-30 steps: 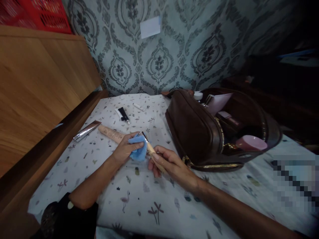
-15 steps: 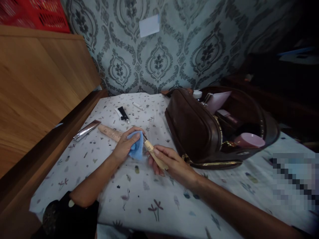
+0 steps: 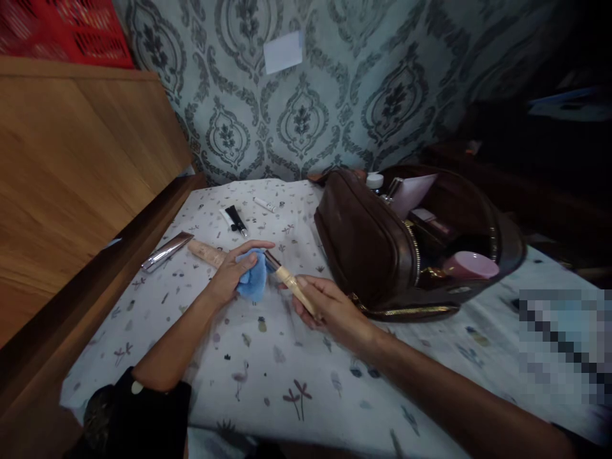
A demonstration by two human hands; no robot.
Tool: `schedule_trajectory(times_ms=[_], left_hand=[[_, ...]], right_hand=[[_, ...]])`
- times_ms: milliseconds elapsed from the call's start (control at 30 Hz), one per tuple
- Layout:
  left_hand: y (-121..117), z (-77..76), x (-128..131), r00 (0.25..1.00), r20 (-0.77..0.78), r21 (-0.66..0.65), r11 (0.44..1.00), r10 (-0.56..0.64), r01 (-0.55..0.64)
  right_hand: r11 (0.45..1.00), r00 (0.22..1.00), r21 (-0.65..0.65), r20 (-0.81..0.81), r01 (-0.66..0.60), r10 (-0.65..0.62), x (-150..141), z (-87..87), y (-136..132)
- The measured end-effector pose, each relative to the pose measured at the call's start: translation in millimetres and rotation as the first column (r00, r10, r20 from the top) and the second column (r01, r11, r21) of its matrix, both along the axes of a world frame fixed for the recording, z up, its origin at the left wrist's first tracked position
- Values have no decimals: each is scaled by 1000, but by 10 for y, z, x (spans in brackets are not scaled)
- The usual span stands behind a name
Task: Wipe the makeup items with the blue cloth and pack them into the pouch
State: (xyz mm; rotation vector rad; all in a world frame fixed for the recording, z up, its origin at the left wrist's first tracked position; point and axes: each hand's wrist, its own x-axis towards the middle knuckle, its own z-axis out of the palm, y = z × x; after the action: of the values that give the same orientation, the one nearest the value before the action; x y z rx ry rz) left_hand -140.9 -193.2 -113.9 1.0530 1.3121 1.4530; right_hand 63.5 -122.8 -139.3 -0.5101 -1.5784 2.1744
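Observation:
My left hand [image 3: 232,274] is closed on a folded light-blue cloth [image 3: 253,280], thumb on top. In my right hand [image 3: 325,303] is a slim beige cosmetic tube [image 3: 291,284] with a dark, shiny end, slanting up to the left. That shiny end lies right by the cloth; whether they touch I cannot tell. A larger beige squeeze tube [image 3: 206,254] lies behind my left hand, which hides part of it. Left of it rests a silvery tube [image 3: 167,252]. Farther back are a black-and-white small tube [image 3: 235,220] and a white stick-like tube [image 3: 264,204].
A brown leather bag [image 3: 363,236] stands unzipped on the right, holding a pink cup-like item [image 3: 471,264], a white-capped bottle [image 3: 375,181] and other cosmetics. A patterned cloth [image 3: 268,382] covers the table. A wooden panel [image 3: 86,146] borders the left; a papered wall is behind.
The slim tube's dark end has come out from the cloth and shows more. My left hand and the cloth have shifted slightly left, fingers straighter. The view has moved a little.

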Motion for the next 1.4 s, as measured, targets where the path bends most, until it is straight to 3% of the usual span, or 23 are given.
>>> schedule_trajectory(times_ms=[67,133,267,367,467,567,700,800,933,1033,1133,1233,1300,1400], left_hand=[[6,8,30,999,-35,-12,1000,-3,2],[14,8,50,999,-49,-29,1000,1,-2],[28,-23,75,1000,1,-14,1000,22,-22],[26,-51,140,997,67,14,999,45,-46],[7,-55,260,987,143,8,998,-69,69],[-8,-43,361,972,197,4,992,-128,130],[11,-27,380,987,158,23,1000,12,-15],[29,-29,350,987,159,11,999,34,-36],[16,-70,338,985,160,-19,997,-70,74],[-2,-119,347,966,159,-80,972,-206,220],[-5,-146,338,982,91,-87,981,-165,173],[-10,-133,319,990,-27,-95,986,-138,135],[-23,-109,313,967,-61,-136,962,-248,238],[-53,-68,311,911,-60,-197,899,-408,390]], right_hand=[[982,998,187,49,30,-40,2,-27,-7],[968,997,246,57,42,-57,1,-34,-16],[999,999,-14,23,-46,46,-6,5,-32],[963,990,-231,-36,-139,134,-7,22,-34],[913,971,-330,-82,-238,223,-16,2,-32],[922,978,-326,-71,-208,196,-36,-17,-41],[980,998,-197,-66,-7,-6,-45,1,-64],[985,997,-174,-81,-14,0,-32,9,-70],[958,987,-256,-122,-130,101,-35,-18,-66],[946,989,-300,-121,-122,89,-54,-47,-57],[977,998,-212,-69,-20,6,-61,-55,-38],[990,985,28,-105,137,-134,-44,-28,-10],[966,973,162,-143,203,-180,-27,-6,9],[962,984,231,-132,148,-120,-5,16,23]])
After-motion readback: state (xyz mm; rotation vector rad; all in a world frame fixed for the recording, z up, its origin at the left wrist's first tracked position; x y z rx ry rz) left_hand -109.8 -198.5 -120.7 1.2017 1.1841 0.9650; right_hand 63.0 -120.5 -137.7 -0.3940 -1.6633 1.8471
